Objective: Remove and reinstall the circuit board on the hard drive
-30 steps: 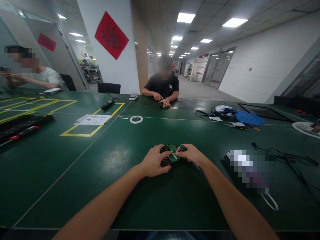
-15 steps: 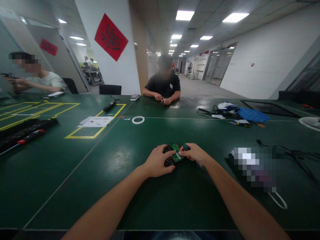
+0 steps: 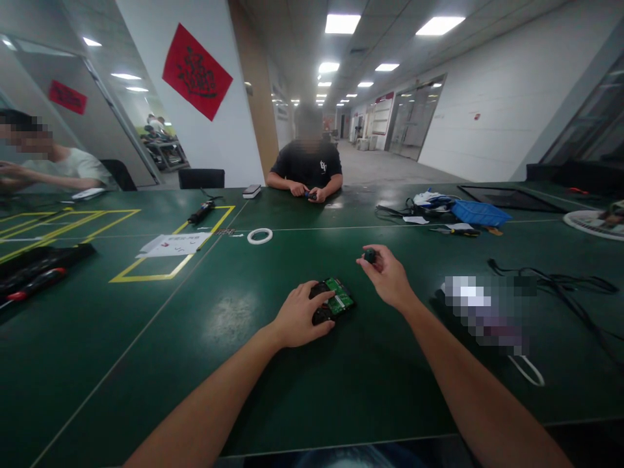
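dark green matte table (image 3: 195,364) in a long white-walled hall under ceiling light panels. near its front edge, small black device (image 3: 320,288) lying flat, with a green circuit board (image 3: 338,299) exposed on top.

left hand (image 3: 298,316) just left of the green circuit board, palm down, fingers curled over the black housing, gripping it against the table.

right hand (image 3: 389,278) just right of and beyond the green circuit board, clear of it, up off the table, thumb and fingertips closed narrowly on a small dark round-ended tool (image 3: 369,255).

farther beyond the green circuit board and a little left, flat white tape ring (image 3: 260,236). well to its left, yellow tape rectangle (image 3: 146,273) with a white paper sheet (image 3: 173,244) across the far side. far right of and beyond it, blue plastic tray (image 3: 480,212) among dark cables.

straight beyond the green circuit board, at the far table edge, seated person in a black t-shirt (image 3: 307,170), hands together on the tabletop.
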Demonstrator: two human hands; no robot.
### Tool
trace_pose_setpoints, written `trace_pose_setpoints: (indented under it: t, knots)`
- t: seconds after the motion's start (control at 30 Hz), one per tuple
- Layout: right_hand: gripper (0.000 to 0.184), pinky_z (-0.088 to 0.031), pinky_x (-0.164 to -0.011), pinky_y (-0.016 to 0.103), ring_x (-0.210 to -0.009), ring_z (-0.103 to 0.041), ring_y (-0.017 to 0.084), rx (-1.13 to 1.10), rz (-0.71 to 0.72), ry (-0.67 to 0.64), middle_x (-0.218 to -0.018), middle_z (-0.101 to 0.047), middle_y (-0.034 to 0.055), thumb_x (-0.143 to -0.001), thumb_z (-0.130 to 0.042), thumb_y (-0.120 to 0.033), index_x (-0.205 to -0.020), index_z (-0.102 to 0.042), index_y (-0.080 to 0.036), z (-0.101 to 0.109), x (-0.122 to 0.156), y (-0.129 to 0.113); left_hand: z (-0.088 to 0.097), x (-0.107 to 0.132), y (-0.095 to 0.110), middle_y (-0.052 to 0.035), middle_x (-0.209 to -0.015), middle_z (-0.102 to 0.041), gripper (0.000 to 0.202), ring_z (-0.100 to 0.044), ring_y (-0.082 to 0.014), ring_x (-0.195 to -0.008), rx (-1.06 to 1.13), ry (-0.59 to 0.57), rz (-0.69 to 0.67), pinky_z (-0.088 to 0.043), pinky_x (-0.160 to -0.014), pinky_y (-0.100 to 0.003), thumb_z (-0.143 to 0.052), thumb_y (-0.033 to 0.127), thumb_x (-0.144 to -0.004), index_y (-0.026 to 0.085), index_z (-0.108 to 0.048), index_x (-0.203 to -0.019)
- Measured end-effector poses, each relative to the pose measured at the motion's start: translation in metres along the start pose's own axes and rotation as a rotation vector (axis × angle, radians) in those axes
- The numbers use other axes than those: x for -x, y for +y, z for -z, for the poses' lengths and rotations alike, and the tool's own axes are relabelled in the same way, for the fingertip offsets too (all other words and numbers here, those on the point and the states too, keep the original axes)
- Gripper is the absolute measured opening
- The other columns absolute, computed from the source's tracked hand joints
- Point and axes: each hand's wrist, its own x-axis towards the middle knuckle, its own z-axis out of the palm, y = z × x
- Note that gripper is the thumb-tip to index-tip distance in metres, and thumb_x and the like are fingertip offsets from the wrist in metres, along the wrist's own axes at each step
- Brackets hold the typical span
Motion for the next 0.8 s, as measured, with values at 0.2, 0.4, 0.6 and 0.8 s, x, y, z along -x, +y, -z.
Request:
trace_pose_setpoints:
  t: [0.2,0.4,0.6,0.8]
  knots:
    - [0.038,-0.059,-0.095,0.044,-0.109,-0.067,0.025,0.285,0.280,0.079,-0.125,-0.063,0.0105,-0.095,-0.061,-0.036,-0.131,-0.054,-0.027,-0.007,0.005,0.015,-0.004,-0.002,0.000,-0.0123,-0.153,-0.038,0.069,-0.043,-0.0381,-0.134,-0.011,0.012,0.001,-0.039,-0.110,-0.055,-0.069,0.054,-0.084,0.032,-0.050,-0.147]
    - [0.049,-0.059,-0.096,0.045,-0.106,-0.067,0.025,0.394,0.303,0.070,-0.131,-0.060,0.0123,-0.095,-0.055,-0.025,-0.144,-0.044,-0.026,-0.009,0.003,0.029,-0.006,-0.002,0.000,-0.0128,-0.152,-0.039,0.068,-0.044,-0.0374,-0.134,-0.008,0.019,-0.013,-0.040,-0.109,-0.054,-0.068,0.054,-0.085,0.031,-0.050,-0.147]
    - [0.050,-0.058,-0.097,0.045,-0.108,-0.067,0.024,0.473,0.359,0.002,-0.133,-0.060,0.0126,-0.099,-0.049,-0.026,-0.148,-0.040,-0.027,-0.016,0.009,0.024,-0.008,-0.002,-0.001,-0.0124,-0.151,-0.040,0.068,-0.044,-0.0373,-0.134,-0.017,0.041,-0.021,-0.040,-0.109,-0.054,-0.069,0.052,-0.085,0.032,-0.050,-0.147]
    - [0.048,-0.063,-0.083,0.038,-0.094,-0.070,0.022,0.380,0.282,0.108,-0.120,-0.066,0.0088,-0.095,-0.060,-0.037,-0.140,-0.046,-0.028,-0.011,0.015,0.003,-0.008,-0.002,-0.002,-0.0126,-0.152,-0.039,0.068,-0.043,-0.0380,-0.134,-0.019,0.021,-0.015,-0.040,-0.109,-0.054,-0.069,0.053,-0.085,0.031,-0.050,-0.147]
